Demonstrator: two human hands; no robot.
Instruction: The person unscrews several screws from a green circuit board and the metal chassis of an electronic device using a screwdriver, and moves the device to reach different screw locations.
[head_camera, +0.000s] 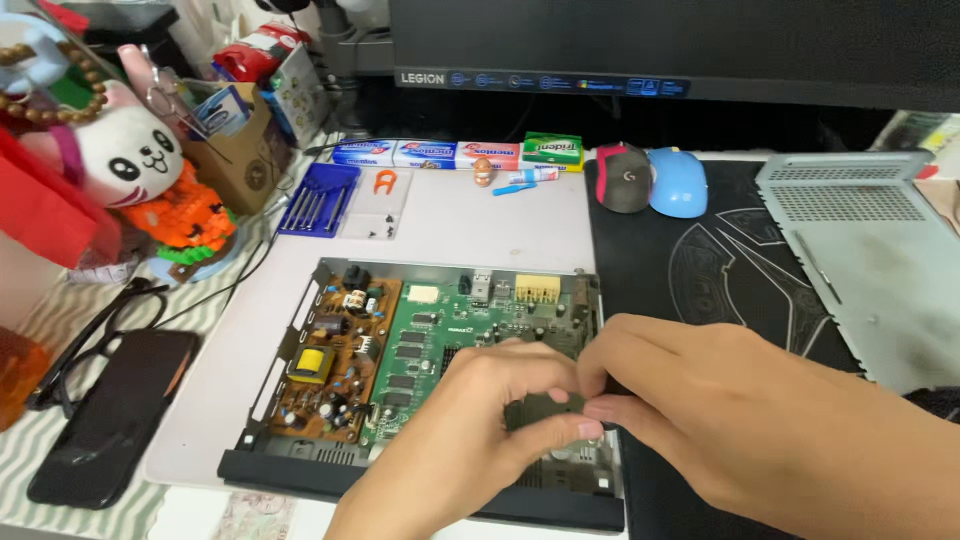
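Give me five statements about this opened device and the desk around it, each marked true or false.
1. Both hands grip a small part over the green circuit board. True.
2. The metal cover still sits on the chassis. False: it lies off to the right.
3. A brown power board sits left of the green one. True.
4. The screwdriver set is red. False: blue.
5. The black phone lies on the mouse pad. False: on the striped cloth, far left.

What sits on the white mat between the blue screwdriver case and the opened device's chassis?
In the head view, between the blue screwdriver case and the chassis, the white mat is bare; the clear packet lies to the side.
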